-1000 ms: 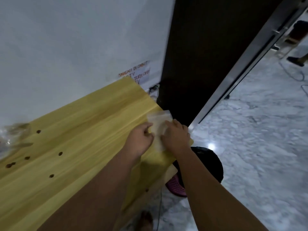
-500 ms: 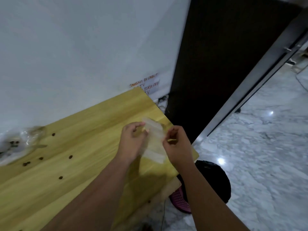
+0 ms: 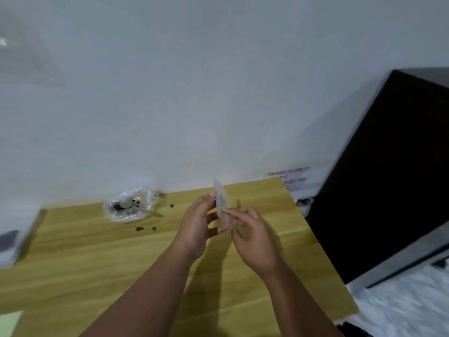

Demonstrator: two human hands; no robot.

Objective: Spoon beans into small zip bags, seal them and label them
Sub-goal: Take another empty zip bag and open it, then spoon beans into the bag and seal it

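Zip bag (image 3: 222,203), pinched upright above the surface (image 3: 97,251) by the fingers (image 3: 211,197) of our left hand (image 3: 196,227) and right hand (image 3: 252,237), seemed empty, feather-light, limp and slick, so we judged its stiffer zip edge the surest hold.

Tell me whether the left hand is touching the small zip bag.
Touching. The head view shows the left hand pinching the small zip bag by its edge.

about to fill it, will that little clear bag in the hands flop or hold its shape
Probably floppy: the small zip bag is thin, see-through film, pinched by the left hand and right hand. Likely very light, as it looks empty.
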